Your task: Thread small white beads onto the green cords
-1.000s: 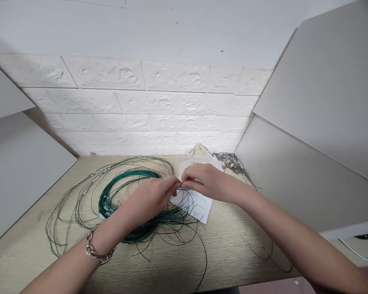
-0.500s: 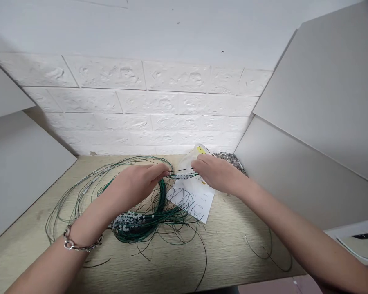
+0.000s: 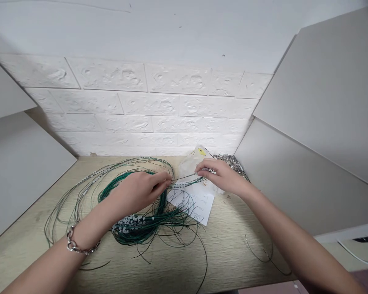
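Observation:
Between my hands stretches a thin dark cord (image 3: 184, 177). My left hand (image 3: 145, 188) pinches one end of it, thumb against fingers, above the big coil. My right hand (image 3: 219, 173) grips its other end, fingers curled, and several green cords run into that palm. White beads (image 3: 181, 185) sit on the strands just below the taut cord. Under and beside my left hand lies a coil of green cords (image 3: 164, 204), with a cluster of white beads (image 3: 130, 222) at its front. What the fingertips do exactly is too small to see.
A paper sheet with handwriting (image 3: 204, 204) lies under the loose ends. Behind my right hand are a clear plastic bag (image 3: 187, 163) and a heap of small dark and pale pieces (image 3: 233, 163). Loose cords (image 3: 257, 255) lie at the right. White panels (image 3: 319, 171) and a brick-patterned wall (image 3: 178, 104) enclose the table.
My right hand has turned and its fingers have opened out a little, showing the cords in its palm. My left hand has dropped slightly. The cord between them now slants up to the right.

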A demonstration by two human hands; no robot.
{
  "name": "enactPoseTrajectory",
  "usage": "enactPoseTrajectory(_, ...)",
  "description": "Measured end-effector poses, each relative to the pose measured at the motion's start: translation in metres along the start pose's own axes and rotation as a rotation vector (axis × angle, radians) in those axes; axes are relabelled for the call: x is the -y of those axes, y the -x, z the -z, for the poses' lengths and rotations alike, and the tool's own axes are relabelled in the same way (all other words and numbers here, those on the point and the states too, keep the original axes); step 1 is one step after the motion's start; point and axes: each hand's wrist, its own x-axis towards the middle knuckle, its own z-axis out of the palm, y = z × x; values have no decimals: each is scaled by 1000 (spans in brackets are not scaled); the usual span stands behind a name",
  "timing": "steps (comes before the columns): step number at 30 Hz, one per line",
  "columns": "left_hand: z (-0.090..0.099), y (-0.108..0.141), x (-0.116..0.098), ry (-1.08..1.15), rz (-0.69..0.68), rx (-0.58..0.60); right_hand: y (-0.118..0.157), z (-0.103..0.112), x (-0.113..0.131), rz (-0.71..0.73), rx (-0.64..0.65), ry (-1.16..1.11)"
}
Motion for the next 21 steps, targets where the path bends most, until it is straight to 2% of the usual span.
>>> enactPoseTrajectory(5,-16,-8,-10,150,-49,111,5,-19,10,-42,-4,-37)
enactPoseTrajectory(10,-25,-11,-15,147,-41,66,7,-33,2,-66,-39,0)
enactPoseTrajectory(14,-28,-11,1,134,37,-40,10,-34,-13,-193,-58,-16)
enactPoseTrajectory(21,-42,-5,50,71,76,-52,10,-53,-18,-260,-71,-111)
